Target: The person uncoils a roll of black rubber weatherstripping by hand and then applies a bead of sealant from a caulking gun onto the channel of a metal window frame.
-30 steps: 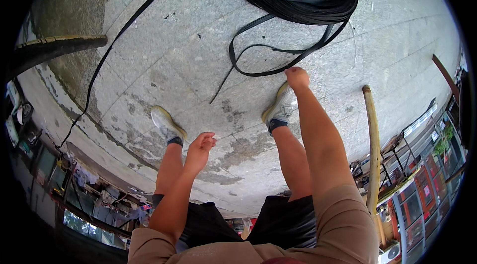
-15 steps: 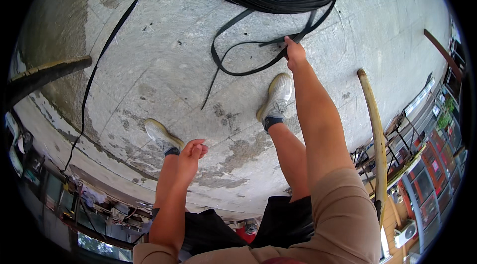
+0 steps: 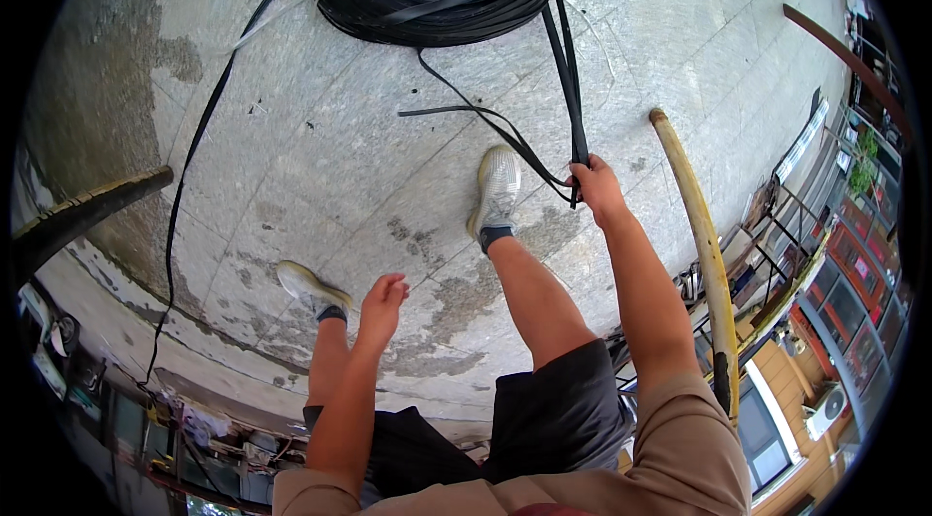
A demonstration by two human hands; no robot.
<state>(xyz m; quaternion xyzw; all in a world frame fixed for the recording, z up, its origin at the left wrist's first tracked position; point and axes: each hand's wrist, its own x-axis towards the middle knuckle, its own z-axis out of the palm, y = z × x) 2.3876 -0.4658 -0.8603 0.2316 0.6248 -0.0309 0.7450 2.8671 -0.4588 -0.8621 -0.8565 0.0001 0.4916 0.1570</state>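
A big coil of flat black strip (image 3: 340,16) lies on the paving ahead of me, with pale ties around it. From its right side, strands of the black strip (image 3: 565,79) run taut toward me. My right hand (image 3: 600,191) is closed around them near their ends, right of my right shoe. A thinner loose length (image 3: 476,109) curves from the coil to that same hand, one tail pointing left. My left hand (image 3: 382,307) hangs above the ground near my left shoe, fingers loosely bent and apart from the thumb, with nothing in it.
Another black strip (image 3: 199,133) trails down the left side. A curved dark wooden pole (image 3: 97,207) juts in at left; a pale curved pole (image 3: 694,200) stands at right. A brown bar (image 3: 840,55) is at far right. Wet patches mark the paving.
My right hand has drawn back toward me, pulling the strands from a loose loop into a straighter run. The coil now appears farther left in view. My left hand stays empty.
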